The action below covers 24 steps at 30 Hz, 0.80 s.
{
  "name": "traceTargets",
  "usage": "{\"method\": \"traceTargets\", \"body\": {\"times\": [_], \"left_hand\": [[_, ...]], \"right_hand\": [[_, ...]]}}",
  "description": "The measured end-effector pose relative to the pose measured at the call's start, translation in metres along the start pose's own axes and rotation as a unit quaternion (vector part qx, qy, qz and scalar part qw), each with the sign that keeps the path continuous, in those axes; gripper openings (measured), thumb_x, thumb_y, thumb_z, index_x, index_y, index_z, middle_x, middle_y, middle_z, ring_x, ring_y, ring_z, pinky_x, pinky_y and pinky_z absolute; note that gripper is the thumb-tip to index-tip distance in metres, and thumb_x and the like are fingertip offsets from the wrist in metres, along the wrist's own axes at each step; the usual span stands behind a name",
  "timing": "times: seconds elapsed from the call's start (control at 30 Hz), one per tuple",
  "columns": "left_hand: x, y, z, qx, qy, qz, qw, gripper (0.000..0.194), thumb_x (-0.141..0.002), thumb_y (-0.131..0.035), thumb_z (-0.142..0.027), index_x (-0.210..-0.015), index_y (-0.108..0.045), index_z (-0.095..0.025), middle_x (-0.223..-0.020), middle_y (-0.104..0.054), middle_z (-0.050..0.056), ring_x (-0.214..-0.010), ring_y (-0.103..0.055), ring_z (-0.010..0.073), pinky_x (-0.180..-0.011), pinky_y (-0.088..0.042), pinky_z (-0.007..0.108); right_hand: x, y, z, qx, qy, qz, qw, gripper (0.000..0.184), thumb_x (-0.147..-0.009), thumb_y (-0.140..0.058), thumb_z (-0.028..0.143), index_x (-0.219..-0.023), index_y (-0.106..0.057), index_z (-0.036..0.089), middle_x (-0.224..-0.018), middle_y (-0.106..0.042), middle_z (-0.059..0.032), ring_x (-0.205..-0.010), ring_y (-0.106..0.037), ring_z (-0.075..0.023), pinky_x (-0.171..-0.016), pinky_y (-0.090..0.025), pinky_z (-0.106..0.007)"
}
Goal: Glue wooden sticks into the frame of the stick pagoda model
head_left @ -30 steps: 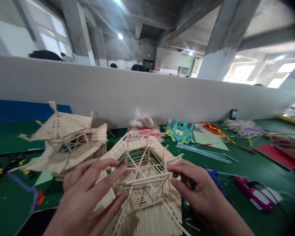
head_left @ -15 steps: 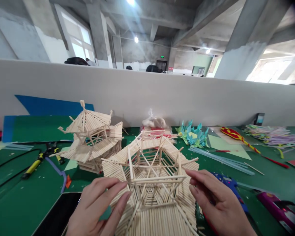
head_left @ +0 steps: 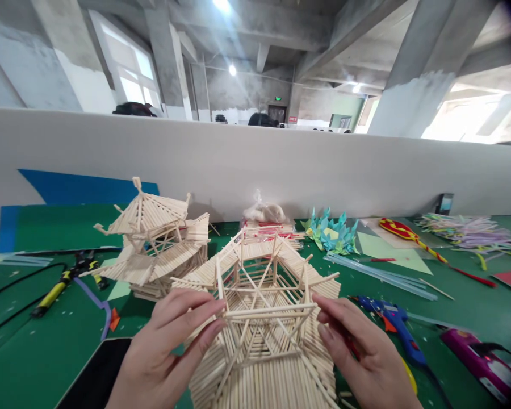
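Note:
A hexagonal roof frame built of thin wooden sticks (head_left: 262, 318) stands on the green table (head_left: 34, 352) right in front of me. My left hand (head_left: 166, 352) pinches the left end of its near top rail with thumb and fingers. On the frame's right side, my right hand (head_left: 361, 355) has its fingertips closed on the other end of the same rail. A finished stick pavilion (head_left: 153, 244) stands just behind and to the left.
A black phone (head_left: 93, 375) lies at the near left, yellow-handled pliers (head_left: 55, 287) and a black cable beyond it. A blue glue gun (head_left: 392, 326), clear glue sticks (head_left: 383, 272), teal paper flowers (head_left: 330, 233), a bagged bundle (head_left: 264, 218) and a magenta tool (head_left: 481, 358) lie right. A grey partition (head_left: 255, 165) backs the table.
The view has swung left and settled. Both hands slid from the frame's lower sides up to the ends of the near top rail and now pinch it.

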State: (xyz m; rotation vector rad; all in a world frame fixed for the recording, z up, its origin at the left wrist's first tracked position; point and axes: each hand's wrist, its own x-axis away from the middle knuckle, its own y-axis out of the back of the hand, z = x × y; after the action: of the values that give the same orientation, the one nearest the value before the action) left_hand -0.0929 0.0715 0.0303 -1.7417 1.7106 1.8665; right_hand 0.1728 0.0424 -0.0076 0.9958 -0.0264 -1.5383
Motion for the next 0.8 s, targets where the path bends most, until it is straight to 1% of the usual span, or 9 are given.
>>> {"method": "traceTargets", "body": {"times": [0.13,0.33,0.47,0.57,0.7,0.8], "left_hand": [[-0.002,0.000,0.005,0.031,-0.009,0.024,0.999,0.013,-0.086,-0.052,-0.019,-0.094,-0.062,-0.023,-0.091,-0.060,-0.002,-0.087,-0.056,0.0080,-0.077,-0.046,0.012],[-0.004,0.000,0.008,0.028,-0.026,0.044,0.998,0.012,-0.086,-0.051,-0.016,-0.092,-0.061,-0.020,-0.090,-0.057,-0.001,-0.087,-0.054,0.0074,-0.077,-0.044,0.011],[-0.004,0.000,0.009,0.030,-0.036,0.048,0.998,0.013,-0.087,-0.050,-0.015,-0.094,-0.060,-0.020,-0.091,-0.055,-0.002,-0.088,-0.053,0.0067,-0.079,-0.042,0.011],[-0.004,0.000,0.010,0.031,-0.041,0.050,0.997,0.014,-0.087,-0.049,-0.013,-0.095,-0.059,-0.019,-0.092,-0.054,-0.002,-0.088,-0.052,0.0065,-0.078,-0.042,0.011],[-0.002,-0.001,0.013,0.042,-0.039,0.059,0.997,0.019,-0.086,-0.049,-0.010,-0.099,-0.057,-0.021,-0.096,-0.052,-0.001,-0.091,-0.050,0.0082,-0.078,-0.043,0.014],[-0.001,-0.002,0.015,0.048,-0.044,0.061,0.996,0.022,-0.086,-0.050,-0.010,-0.102,-0.056,-0.023,-0.099,-0.051,-0.002,-0.093,-0.050,0.0086,-0.080,-0.043,0.014]], "right_hand": [[0.000,-0.001,0.000,-0.002,0.008,-0.004,1.000,0.030,-0.087,-0.051,0.020,-0.116,-0.052,0.027,-0.091,-0.062,-0.0026,-0.074,-0.063,-0.0114,-0.061,-0.052,-0.016],[-0.002,-0.001,0.001,-0.015,0.010,0.004,1.000,0.031,-0.088,-0.050,0.019,-0.117,-0.052,0.027,-0.091,-0.062,-0.0025,-0.077,-0.063,-0.0119,-0.063,-0.052,-0.017],[-0.002,0.000,0.002,-0.013,0.013,-0.002,1.000,0.030,-0.088,-0.050,0.019,-0.116,-0.053,0.028,-0.092,-0.062,-0.0024,-0.078,-0.063,-0.0118,-0.062,-0.051,-0.016],[-0.002,0.000,0.004,-0.011,0.020,0.001,1.000,0.032,-0.088,-0.050,0.017,-0.118,-0.052,0.028,-0.089,-0.061,-0.0017,-0.076,-0.063,-0.0111,-0.061,-0.051,-0.016],[-0.003,0.000,0.006,-0.012,0.032,0.007,0.999,0.034,-0.088,-0.049,0.016,-0.120,-0.050,0.027,-0.088,-0.060,-0.0021,-0.076,-0.062,-0.0109,-0.062,-0.051,-0.016],[-0.004,0.000,0.007,-0.012,0.035,0.009,0.999,0.036,-0.087,-0.048,0.014,-0.122,-0.049,0.025,-0.089,-0.059,-0.0026,-0.075,-0.062,-0.0106,-0.063,-0.051,-0.016]]}}
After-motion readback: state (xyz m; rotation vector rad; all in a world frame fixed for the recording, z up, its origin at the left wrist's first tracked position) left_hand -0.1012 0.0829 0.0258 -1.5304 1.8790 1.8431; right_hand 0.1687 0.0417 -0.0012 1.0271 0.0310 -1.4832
